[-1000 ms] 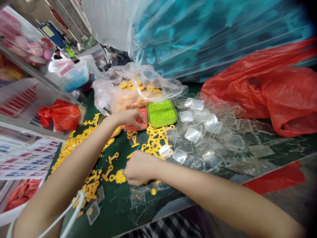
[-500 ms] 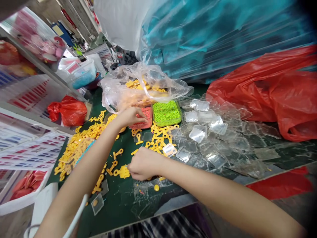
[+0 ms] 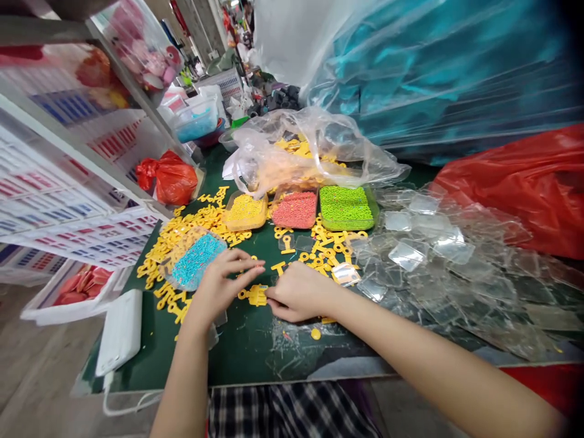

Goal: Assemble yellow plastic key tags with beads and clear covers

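My left hand (image 3: 222, 281) hovers over the table, thumb and forefinger nearly together. A tiny red bead (image 3: 260, 266) shows at their tips. My right hand (image 3: 298, 292) is closed and rests low on the table, its fingertips at the edge of a flat yellow plastic piece with a ring end (image 3: 256, 295); the fingers hide part of that piece. Beyond the hands stand small trays of yellow beads (image 3: 246, 210), red beads (image 3: 295, 210) and green beads (image 3: 347, 205). A tray of blue beads (image 3: 197, 261) lies left of my left hand.
Loose yellow pieces (image 3: 182, 234) heap at the left. Clear plastic squares (image 3: 424, 249) spread across the right, by a red bag (image 3: 520, 188). A clear bag (image 3: 319, 158) lies behind the trays. A white power bank (image 3: 119, 333) sits at the left edge.
My left hand has come back from the red bead tray towards the yellow piece, with a red bead at its fingertips. My right hand stays at the piece. The view has shifted left.
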Demonstrator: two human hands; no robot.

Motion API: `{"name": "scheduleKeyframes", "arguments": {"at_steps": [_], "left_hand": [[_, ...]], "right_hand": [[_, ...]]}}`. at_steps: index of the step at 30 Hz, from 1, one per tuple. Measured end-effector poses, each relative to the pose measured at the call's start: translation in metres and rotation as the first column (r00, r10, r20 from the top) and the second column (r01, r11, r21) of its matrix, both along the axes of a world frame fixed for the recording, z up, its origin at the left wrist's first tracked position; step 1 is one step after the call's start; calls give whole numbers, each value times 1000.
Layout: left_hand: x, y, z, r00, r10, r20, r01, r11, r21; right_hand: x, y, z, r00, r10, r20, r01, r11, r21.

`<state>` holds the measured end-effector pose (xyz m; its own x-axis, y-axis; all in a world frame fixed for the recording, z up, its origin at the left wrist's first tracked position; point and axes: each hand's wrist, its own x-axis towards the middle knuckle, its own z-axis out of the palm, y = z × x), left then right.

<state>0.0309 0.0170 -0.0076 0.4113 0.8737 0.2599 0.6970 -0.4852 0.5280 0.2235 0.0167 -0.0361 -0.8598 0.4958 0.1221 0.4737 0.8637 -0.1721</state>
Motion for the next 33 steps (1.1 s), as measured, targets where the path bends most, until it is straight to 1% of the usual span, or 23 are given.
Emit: {"name": "scheduleKeyframes", "arguments": {"at_steps": [2, 5, 8, 11, 17, 24, 27, 33], "left_hand": [[-11, -14, -14, 999, -8, -34, 7, 999, -42], [-21, -26, -29, 998, -36, -58, 31, 996, -88], [-26, -31, -38, 998, -30, -52, 25, 995, -92], [-29, -31, -44, 997, -37, -72, 29, 994, -101], [-29, -29, -47, 993, -73, -91, 63, 993, -100], [-30, -29, -49, 996, -69, -55, 63, 993, -100], [-30, -29, -49, 998, -46, -46, 42, 994, -100], [-30, -29, -47, 1000, 13, -29, -12, 1000, 18]], "right_hand": [[-2, -2, -2, 1000, 6, 2, -6, 1000, 8], [-4, -5, -4, 999, 18, -28, -17, 1000, 22], [-4, -5, -7, 998, 22, -52, -21, 999, 28], [-3, -4, -9, 999, 17, -51, -16, 1000, 18], [-4, -4, -8, 1000, 19, 16, -19, 1000, -7], [-5, -5, -8, 999, 27, 36, -27, 999, -23], [-5, -5, -8, 998, 26, 52, -25, 999, -28], [-4, -6, -6, 999, 10, 39, -8, 998, -67]]}}
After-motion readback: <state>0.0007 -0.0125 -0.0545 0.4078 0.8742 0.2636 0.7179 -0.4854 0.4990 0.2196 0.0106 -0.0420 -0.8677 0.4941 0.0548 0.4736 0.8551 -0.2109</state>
